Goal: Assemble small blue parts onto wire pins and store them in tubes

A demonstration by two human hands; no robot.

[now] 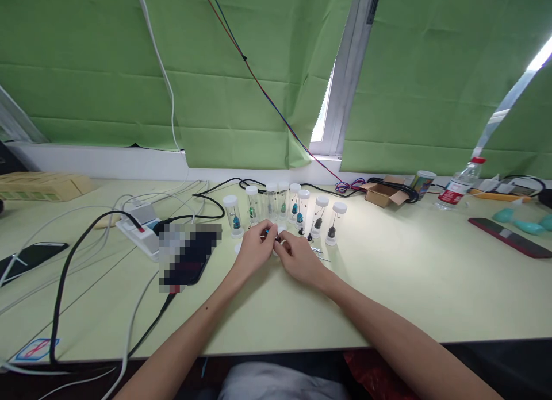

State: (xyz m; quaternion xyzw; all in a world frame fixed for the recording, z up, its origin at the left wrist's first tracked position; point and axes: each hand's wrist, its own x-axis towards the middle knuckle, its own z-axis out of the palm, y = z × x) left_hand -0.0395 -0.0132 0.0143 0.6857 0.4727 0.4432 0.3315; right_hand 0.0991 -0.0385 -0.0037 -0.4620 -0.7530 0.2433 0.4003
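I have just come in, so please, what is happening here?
A person's left hand and right hand meet above the table, holding what looks like a small dark piece. Behind them stand clear tubes with white caps, several containing small blue, green or dark parts. Thin metal pieces lie beside the right hand.

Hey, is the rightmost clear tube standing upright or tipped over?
Upright: the tube stands on the table, white cap on top.
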